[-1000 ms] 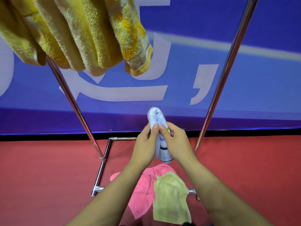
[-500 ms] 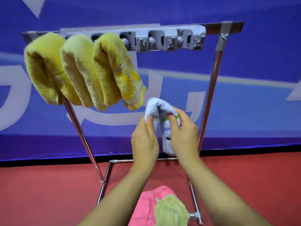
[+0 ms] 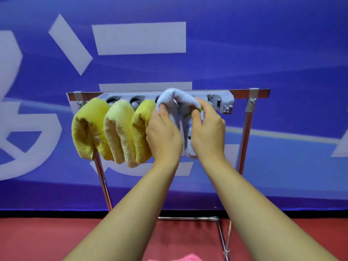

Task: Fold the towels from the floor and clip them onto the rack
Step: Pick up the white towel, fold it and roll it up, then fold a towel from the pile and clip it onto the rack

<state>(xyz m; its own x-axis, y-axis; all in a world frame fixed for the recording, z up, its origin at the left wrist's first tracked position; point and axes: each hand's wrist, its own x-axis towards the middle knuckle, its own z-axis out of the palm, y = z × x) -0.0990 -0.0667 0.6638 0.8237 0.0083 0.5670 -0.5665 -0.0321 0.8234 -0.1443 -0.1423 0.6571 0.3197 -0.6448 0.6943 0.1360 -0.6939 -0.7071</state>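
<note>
Clipping step in hand: left hand (image 3: 163, 136) and right hand (image 3: 207, 132) both pinch the folded pale blue towel (image 3: 178, 102), its fold raised against the grey clip strip (image 3: 220, 102) of the rack (image 3: 259, 92), just right of three yellow towels (image 3: 113, 129). Next, probably: press fold into a free clip. Pink towel (image 3: 188, 258) remains on the floor

Bright, even, diffuse illumination with soft shadows only, specular glints on the chrome rack (image 3: 244, 140) posts, motion blur smearing the blue banner (image 3: 282, 53) lettering toward 9 o'clock, wide-angle bowing of straight lines toward the frame edges, and sharpest focus at centre.
</note>
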